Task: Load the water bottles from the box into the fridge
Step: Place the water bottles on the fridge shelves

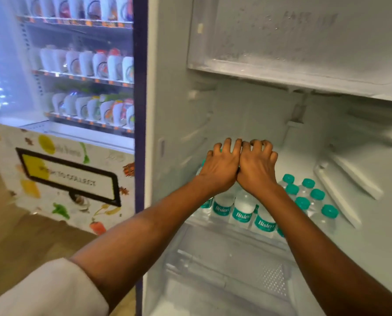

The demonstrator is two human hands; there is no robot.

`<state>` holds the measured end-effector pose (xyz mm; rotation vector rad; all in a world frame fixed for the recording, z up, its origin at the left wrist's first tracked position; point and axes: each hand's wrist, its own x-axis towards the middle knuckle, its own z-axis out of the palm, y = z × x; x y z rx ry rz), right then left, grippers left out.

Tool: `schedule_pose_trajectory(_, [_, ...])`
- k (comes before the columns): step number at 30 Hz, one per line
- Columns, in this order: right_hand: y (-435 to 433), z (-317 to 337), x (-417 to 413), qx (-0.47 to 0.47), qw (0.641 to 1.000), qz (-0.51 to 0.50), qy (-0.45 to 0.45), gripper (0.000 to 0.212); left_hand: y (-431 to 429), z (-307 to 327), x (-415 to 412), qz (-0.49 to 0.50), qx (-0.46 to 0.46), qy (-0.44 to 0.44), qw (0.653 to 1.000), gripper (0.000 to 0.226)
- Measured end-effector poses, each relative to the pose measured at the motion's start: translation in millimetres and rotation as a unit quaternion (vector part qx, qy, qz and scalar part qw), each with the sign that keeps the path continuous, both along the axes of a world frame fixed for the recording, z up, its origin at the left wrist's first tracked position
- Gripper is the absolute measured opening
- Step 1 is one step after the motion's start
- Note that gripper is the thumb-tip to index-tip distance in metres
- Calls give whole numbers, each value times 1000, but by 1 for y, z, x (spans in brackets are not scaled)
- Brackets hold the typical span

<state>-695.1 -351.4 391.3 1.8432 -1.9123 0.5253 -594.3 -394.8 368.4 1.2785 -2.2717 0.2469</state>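
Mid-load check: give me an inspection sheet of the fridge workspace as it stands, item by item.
Surface: white fridge shelf, bottles standing along its front.
Job's things: water bottles with teal caps, upright, clustered on the shelf.
Clutter: nothing seen.
Grippers: left hand and right hand side by side, touching, fingers curled over bottle tops; the grip itself is hidden.
Cables: nothing seen.
Surroundings: frosted freezer compartment above, clear drawer below, lit display cooler to the left, wooden floor.
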Motion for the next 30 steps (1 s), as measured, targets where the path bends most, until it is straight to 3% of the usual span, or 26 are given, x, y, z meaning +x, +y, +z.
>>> schedule_pose_trajectory(5, [53,-30,46,-44,998,38,3,56,54,-35,47,-62,-20,38,997,71])
schedule_pose_trajectory(9, [106,-56,97,-64,995,73,2,56,131,-61,106,-115,23,183,976,62])
schedule_pose_trajectory(12, [147,-76,144,-58,991,120,-18,57,186,-75,156,-65,56,226,970,66])
schedule_pose_trajectory(19, [219,-146,274,30,967,251,-27,64,290,-148,294,81,89,193,974,66])
schedule_pose_trajectory(30, [327,-256,459,161,875,456,26,57,458,-268,477,297,171,182,922,79])
